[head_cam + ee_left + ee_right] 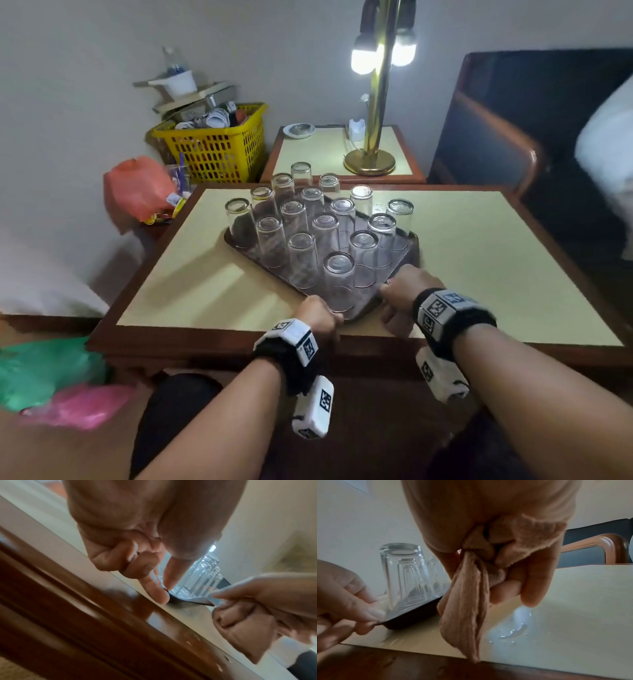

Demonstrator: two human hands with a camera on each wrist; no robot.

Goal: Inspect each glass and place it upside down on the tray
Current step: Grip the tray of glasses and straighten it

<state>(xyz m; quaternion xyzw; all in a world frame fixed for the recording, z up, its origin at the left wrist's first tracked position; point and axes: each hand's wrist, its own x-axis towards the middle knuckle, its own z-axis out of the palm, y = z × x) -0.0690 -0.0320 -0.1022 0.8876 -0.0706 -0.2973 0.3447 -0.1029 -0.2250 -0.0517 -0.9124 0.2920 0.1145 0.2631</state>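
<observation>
My head cam looks fwd and down over the table [479, 240]. Both wrist cams sit low, v. close, aimed along my fingers from opp. sides. All 3 share the tray's [239, 245] near corner and nearest glass [402, 574].
</observation>
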